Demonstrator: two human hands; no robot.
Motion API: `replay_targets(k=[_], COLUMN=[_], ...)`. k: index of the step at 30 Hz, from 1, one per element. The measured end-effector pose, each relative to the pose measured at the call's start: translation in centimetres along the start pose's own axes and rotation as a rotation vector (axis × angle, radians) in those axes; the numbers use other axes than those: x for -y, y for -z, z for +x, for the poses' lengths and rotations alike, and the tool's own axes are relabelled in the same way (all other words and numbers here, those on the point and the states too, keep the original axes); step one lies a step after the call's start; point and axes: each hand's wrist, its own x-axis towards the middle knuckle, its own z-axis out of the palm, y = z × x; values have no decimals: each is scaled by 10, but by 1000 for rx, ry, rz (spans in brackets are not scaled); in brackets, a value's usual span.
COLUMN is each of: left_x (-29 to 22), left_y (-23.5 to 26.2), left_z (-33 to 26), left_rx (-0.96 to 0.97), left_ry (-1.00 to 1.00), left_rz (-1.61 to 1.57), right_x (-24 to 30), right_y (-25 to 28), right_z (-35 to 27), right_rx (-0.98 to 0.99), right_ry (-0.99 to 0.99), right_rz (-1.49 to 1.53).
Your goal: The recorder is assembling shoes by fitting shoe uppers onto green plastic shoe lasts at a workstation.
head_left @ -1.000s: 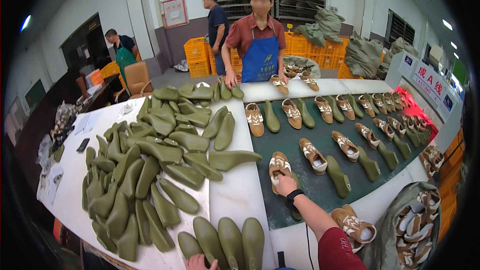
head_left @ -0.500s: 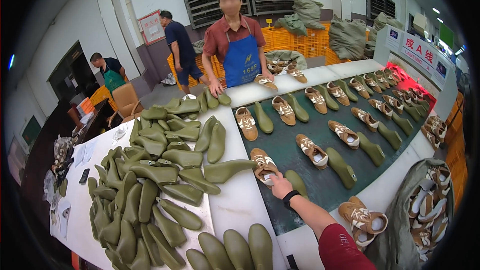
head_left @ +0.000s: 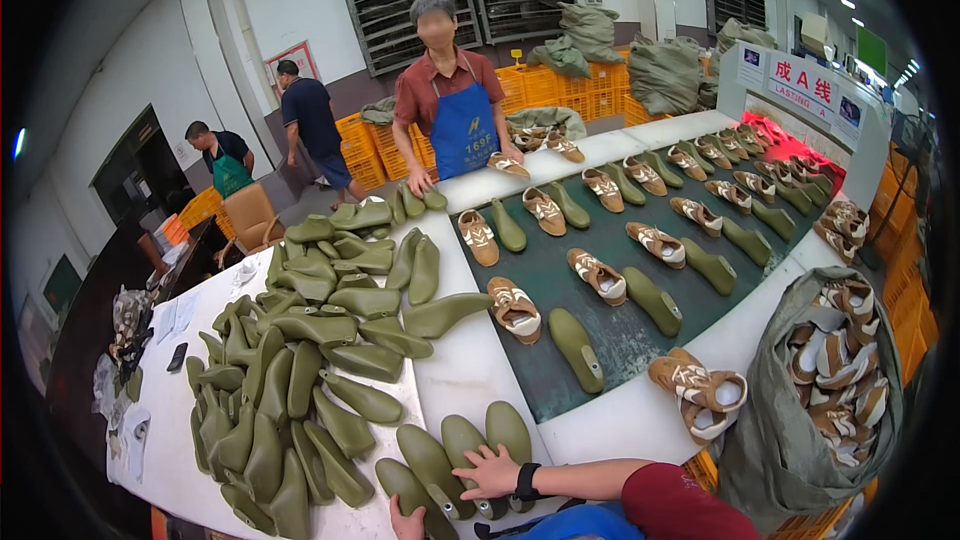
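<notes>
A short row of olive-green shoe lasts [head_left: 420, 475] lies on the white table at the near edge. My right hand [head_left: 488, 472], with a black band at its wrist, lies over the middle of this row with fingers spread. At the bottom edge, my left hand [head_left: 405, 520] touches the side of the leftmost last, fingers extended and partly cut off by the frame. On the dark green conveyor belt [head_left: 530, 380], a brown-and-white sneaker [head_left: 515, 310] sits near the left end beside a single last [head_left: 575, 350].
A big heap of lasts [head_left: 300, 370] covers the table's left part. Shoes and lasts alternate along the belt. A sack of sneakers [head_left: 830, 380] stands at right, next to a pair of sneakers [head_left: 700, 392]. Across the table, an aproned co-worker [head_left: 460, 120] touches lasts and a shoe.
My right hand has left the sneaker on the belt and come back to the row of lasts. My left hand has entered at the bottom edge. The whole view has shifted somewhat.
</notes>
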Motion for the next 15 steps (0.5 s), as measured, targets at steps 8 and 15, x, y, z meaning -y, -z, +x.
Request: replay_targets(k=[8,15], left_x=[91,16], left_y=[-30,-67], left_z=[38,15], left_rx=[73,83], left_ry=[-214,-146], left_rz=[-1,143], right_x=[-3,-34], right_y=[-6,-13], right_z=[-26,-53], right_rx=[-71,-145], right_ry=[-85,-178], right_rz=[16,71])
